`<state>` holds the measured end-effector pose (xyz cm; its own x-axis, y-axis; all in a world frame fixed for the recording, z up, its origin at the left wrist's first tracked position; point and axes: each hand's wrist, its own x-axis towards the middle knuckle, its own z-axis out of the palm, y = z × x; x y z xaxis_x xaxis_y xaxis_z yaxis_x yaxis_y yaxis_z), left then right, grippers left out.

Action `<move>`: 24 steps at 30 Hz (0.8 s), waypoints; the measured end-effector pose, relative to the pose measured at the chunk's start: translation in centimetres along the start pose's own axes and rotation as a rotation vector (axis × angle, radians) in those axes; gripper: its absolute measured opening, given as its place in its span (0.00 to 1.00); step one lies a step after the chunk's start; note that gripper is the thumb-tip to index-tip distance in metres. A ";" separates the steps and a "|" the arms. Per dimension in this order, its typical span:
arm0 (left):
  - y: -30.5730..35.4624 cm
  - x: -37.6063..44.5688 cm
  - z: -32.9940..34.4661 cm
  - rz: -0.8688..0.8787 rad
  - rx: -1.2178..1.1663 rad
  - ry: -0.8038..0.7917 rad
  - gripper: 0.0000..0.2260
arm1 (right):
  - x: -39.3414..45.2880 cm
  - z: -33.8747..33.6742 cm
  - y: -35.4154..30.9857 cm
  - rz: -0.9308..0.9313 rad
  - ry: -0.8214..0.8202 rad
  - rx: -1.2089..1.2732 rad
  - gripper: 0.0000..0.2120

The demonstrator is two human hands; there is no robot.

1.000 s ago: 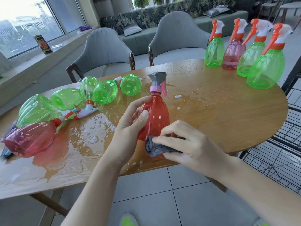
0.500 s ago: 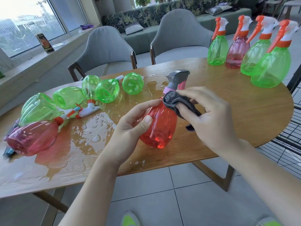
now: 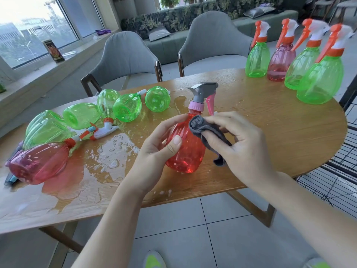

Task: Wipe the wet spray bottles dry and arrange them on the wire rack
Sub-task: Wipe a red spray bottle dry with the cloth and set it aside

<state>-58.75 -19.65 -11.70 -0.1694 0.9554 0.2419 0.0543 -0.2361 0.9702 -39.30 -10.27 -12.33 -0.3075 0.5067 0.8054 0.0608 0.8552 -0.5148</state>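
A red spray bottle [image 3: 188, 151] with a grey head and pink trigger stands upright near the table's front edge. My left hand [image 3: 156, 149] grips its left side, thumb across the front. My right hand [image 3: 241, 144] holds a grey cloth [image 3: 207, 132] against the bottle's upper right shoulder. Several wet green bottles [image 3: 126, 110] and a pink one [image 3: 38, 164] lie on their sides at the left. Several upright bottles [image 3: 320, 82], green and one pink [image 3: 281, 61], stand in a row at the far right. The black wire rack [image 3: 336, 175] is at the right, beyond the table.
A puddle of water [image 3: 108, 157] spreads over the left half of the wooden table [image 3: 270, 144]. Two grey chairs [image 3: 125, 60] stand behind the table. Tiled floor and my shoes show below the table edge.
My right hand moved the cloth from the bottle's base up to its neck, then down to the upper shoulder. The bottle, tilted half a second ago, now stands upright.
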 end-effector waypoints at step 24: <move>0.2 -0.3 -0.1 -0.028 -0.117 0.004 0.17 | 0.7 -0.3 0.4 -0.116 0.021 -0.126 0.11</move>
<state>-58.82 -20.00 -11.59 -0.1730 0.9614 0.2141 -0.0654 -0.2282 0.9714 -39.23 -9.57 -11.92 -0.2994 0.4053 0.8638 0.1448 0.9141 -0.3787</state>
